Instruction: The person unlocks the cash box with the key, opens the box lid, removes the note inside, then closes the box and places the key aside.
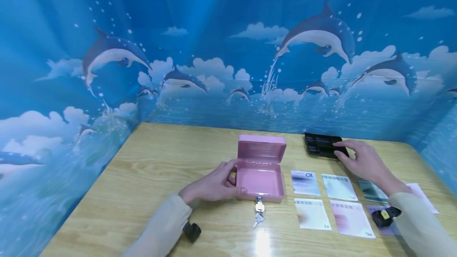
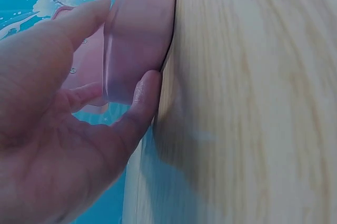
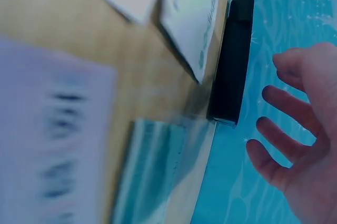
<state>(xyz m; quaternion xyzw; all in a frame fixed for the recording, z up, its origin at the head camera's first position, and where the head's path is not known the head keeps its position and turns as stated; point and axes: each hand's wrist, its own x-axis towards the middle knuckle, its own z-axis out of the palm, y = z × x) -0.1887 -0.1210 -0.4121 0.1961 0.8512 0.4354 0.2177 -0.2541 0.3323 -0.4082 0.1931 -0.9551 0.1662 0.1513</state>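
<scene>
A pink metal box (image 1: 260, 177) stands open in the middle of the wooden table (image 1: 150, 177), its lid upright and a key (image 1: 259, 205) in the front lock with more keys hanging from it. My left hand (image 1: 228, 179) grips the box's left front corner; the left wrist view shows the left hand (image 2: 126, 39) with thumb under the pink box (image 2: 139, 29) wall and a finger over its rim. My right hand (image 1: 351, 154) hovers open over the near right corner of a black tray (image 1: 321, 145). In the right wrist view the right hand (image 3: 295, 129) has its fingers spread beside the black tray (image 3: 231, 60), not touching it.
Several printed paper slips (image 1: 312, 213) lie in rows right of the box, some under my right forearm. Blue dolphin-print walls (image 1: 107, 58) close the table on the left, back and right. A white slip (image 3: 195, 13) lies near the tray.
</scene>
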